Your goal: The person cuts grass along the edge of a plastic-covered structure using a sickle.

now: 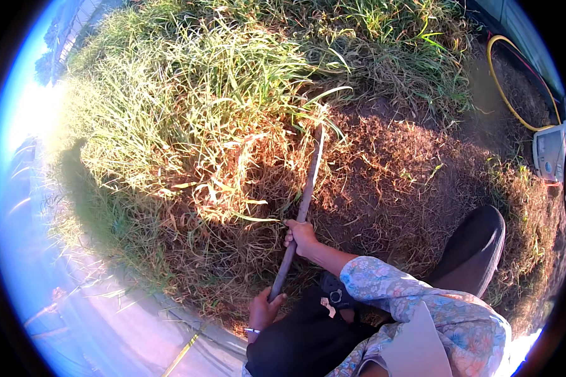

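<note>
A long wooden handle (311, 181) slants up from my lap into the grass, and whatever sits at its far end is hidden among the blades. My right hand (302, 236) is wrapped around it near the middle. Lower down, my left hand (265, 308), with a light bracelet at the wrist, grips the near end. Tall green grass (245, 70) stands ahead and to the left of the handle. To its right lies brown soil (387, 188) strewn with dry, cut-looking stems.
A paved surface (137, 325) with a yellow line runs along the lower left. At the far right lie a yellow hose (500, 89) and a white container (548, 153) bearing writing. My dark-trousered knee (476, 249) juts over the soil.
</note>
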{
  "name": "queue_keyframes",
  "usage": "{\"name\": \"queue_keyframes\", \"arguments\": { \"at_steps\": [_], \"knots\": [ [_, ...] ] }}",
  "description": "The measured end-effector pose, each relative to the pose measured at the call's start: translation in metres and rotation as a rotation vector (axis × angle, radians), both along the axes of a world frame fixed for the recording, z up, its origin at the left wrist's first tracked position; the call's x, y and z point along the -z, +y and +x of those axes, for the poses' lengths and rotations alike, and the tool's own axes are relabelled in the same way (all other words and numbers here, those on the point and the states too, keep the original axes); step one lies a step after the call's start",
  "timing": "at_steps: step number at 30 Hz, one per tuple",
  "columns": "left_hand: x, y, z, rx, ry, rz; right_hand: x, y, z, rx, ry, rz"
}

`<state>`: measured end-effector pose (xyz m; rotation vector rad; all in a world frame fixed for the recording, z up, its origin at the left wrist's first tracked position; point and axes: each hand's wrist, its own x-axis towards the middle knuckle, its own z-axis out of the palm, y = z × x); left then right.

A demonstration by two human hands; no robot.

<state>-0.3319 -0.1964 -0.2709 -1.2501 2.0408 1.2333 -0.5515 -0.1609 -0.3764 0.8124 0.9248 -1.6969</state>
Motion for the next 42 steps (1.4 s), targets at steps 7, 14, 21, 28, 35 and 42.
{"name": "queue_keyframes", "arguments": {
  "at_steps": [7, 14, 21, 28, 35, 42],
  "knots": [
    [0.018, 0.026, -0.140, 0.036, 0.275, 0.487, -0.080, 0.093, -0.053, 0.128, 0.505, 0.083],
    [0.009, 0.046, -0.220, 0.186, 0.864, -0.057, -0.102, 0.057, -0.186, -0.094, 1.025, 0.216],
    [-0.004, 0.052, -0.201, -0.011, 0.672, 0.287, -0.114, 0.081, -0.379, -0.997, 1.416, 0.998],
    [0.004, 0.049, -0.206, -0.033, 0.705, 0.428, -0.138, 0.376, -0.352, -1.190, 1.340, 1.512],
    [0.015, 0.031, -0.237, 0.151, 0.721, 0.299, -0.228, 0.624, -0.224, -0.969, 1.143, 1.801],
    [0.062, 0.027, -0.223, 0.079, 0.649, 0.489, -0.285, 0.740, -0.012, -0.705, 0.625, 2.025]
  ]
}}
